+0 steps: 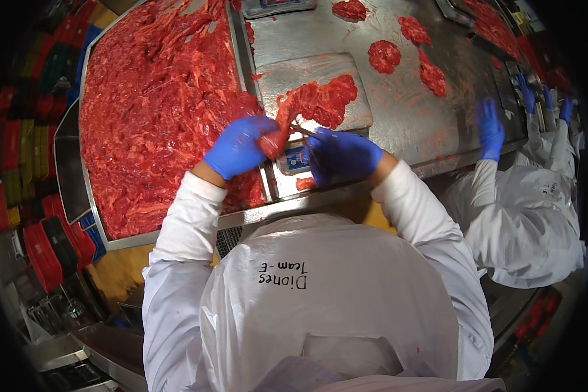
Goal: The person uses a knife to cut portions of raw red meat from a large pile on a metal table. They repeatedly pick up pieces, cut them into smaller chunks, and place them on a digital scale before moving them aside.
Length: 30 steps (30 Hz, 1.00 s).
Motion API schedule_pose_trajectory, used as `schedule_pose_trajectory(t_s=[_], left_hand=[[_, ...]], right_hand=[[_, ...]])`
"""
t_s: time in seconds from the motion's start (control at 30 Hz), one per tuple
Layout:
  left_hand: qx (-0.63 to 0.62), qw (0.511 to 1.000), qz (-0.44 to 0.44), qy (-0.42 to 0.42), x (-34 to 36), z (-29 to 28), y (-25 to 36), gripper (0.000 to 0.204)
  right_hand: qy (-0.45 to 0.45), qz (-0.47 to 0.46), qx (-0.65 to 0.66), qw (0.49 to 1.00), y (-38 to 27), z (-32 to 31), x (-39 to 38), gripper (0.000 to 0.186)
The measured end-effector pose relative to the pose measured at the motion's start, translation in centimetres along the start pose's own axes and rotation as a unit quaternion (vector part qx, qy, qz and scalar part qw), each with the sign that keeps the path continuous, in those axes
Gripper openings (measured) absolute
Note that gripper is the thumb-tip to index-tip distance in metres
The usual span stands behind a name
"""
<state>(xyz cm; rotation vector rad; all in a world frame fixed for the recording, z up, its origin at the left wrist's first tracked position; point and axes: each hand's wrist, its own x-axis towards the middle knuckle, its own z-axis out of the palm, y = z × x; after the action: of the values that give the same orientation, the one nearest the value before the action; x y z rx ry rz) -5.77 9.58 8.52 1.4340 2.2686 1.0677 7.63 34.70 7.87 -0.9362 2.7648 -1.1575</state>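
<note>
In blue gloves, my left hand (240, 145) grips a strip of red meat (274, 137) at the inner edge of a large steel tub of meat (144, 130). The strip joins a larger piece (323, 98) lying on a steel weighing scale (313, 65). My right hand (345, 153) is closed on what looks like a dark knife (302, 129), its tip beside the strip; the fingers partly hide it. The scale's blue display (296, 159) shows between my hands, with a small meat scrap (305, 184) below it.
Several meat portions (384, 56) lie on the steel table (411, 130) to the right. A second scale (277, 8) and a meat tray (490, 26) sit at the back. Co-workers' gloved hands (489, 127) work at the right. Stacked coloured crates (42, 248) stand at the left.
</note>
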Motion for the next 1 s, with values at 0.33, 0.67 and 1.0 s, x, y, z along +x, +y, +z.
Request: schedule_pose_trajectory(t_s=[0.33, 0.67, 1.0], left_hand=[[-0.011, 0.994, 0.027, -0.106, -2.5, -0.6, 1.3, 0.019], [0.221, 0.942, -0.206, 0.148, -9.9, -2.4, -4.0, 0.038], [-0.021, 0.973, -0.225, -0.046, -6.6, -0.7, -2.9, 0.029]], right_hand=[[0.182, 0.381, 0.605, 0.676, 0.7, -1.4, 5.5, 0.030], [0.320, 0.157, 0.790, 0.499, -1.8, -3.9, -10.8, 0.059], [0.289, 0.217, 0.720, 0.592, -1.9, -2.6, -12.7, 0.059]])
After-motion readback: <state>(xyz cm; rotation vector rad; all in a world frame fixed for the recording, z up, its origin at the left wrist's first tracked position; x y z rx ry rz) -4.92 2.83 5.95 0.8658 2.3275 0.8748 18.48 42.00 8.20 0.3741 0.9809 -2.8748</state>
